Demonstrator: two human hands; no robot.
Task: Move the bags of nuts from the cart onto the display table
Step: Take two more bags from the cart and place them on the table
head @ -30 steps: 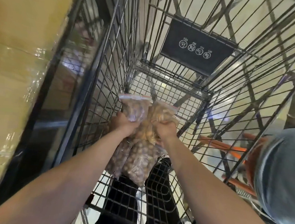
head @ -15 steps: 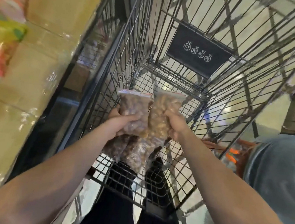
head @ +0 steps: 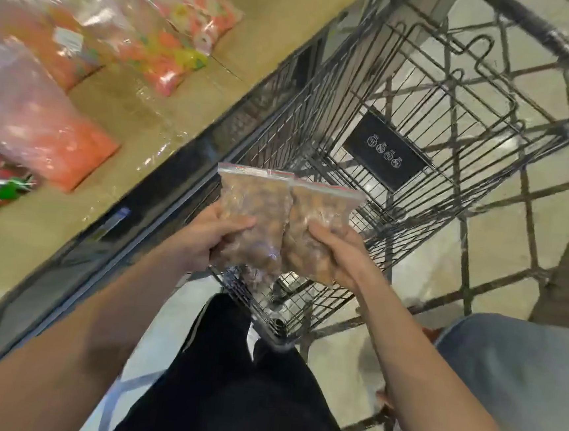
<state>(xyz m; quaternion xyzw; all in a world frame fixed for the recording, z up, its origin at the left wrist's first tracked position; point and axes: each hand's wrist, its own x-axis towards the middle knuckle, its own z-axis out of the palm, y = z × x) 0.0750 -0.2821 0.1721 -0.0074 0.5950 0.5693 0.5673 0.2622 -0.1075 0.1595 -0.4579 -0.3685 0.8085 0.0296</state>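
Two clear zip bags of brown nuts are held side by side above the near end of the wire cart (head: 452,168). My left hand (head: 212,236) grips the left bag of nuts (head: 254,206) from its left side. My right hand (head: 338,254) grips the right bag of nuts (head: 317,218) from its right side. More bagged nuts hang below my hands, partly hidden. The display table (head: 168,115) with its tan, plastic-wrapped top lies to the left of the cart. No other bags show in the cart basket.
Bags of colourful sweets (head: 174,44) and an orange-filled bag (head: 42,132) lie on the table's left part. A black sign plate (head: 385,152) hangs on the cart's far end. Another person's grey-clad leg (head: 516,383) stands at the right. My dark trousers (head: 234,382) are below.
Both hands have lifted the bags of nuts up out of the cart basket. The view has swung left, so the display table and its sweet bags now show.
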